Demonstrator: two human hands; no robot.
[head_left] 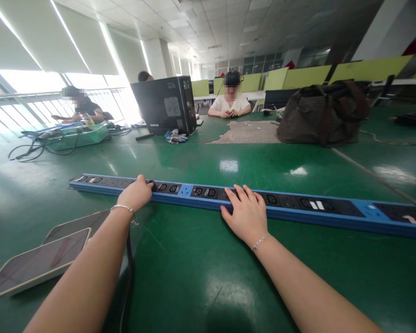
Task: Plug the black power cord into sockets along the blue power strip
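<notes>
A long blue power strip (204,202) with black socket panels lies across the green table, running from the left to the right edge of view. At its left part, my left hand (135,194) is closed around a black plug (152,186), mostly hidden by the fingers, at the sockets. A black cable (127,277) runs down beneath that wrist towards me. My right hand (247,212) lies over the middle of the strip, fingers spread on the sockets and thumb against the near blue edge.
Two flat panels with pale rims (45,259) lie under my left forearm. Beyond the strip stand a green basket of cables (78,140), a black computer case (162,106), gloves (175,136) and a brown bag (319,115). A person (230,104) sits opposite; others sit further left.
</notes>
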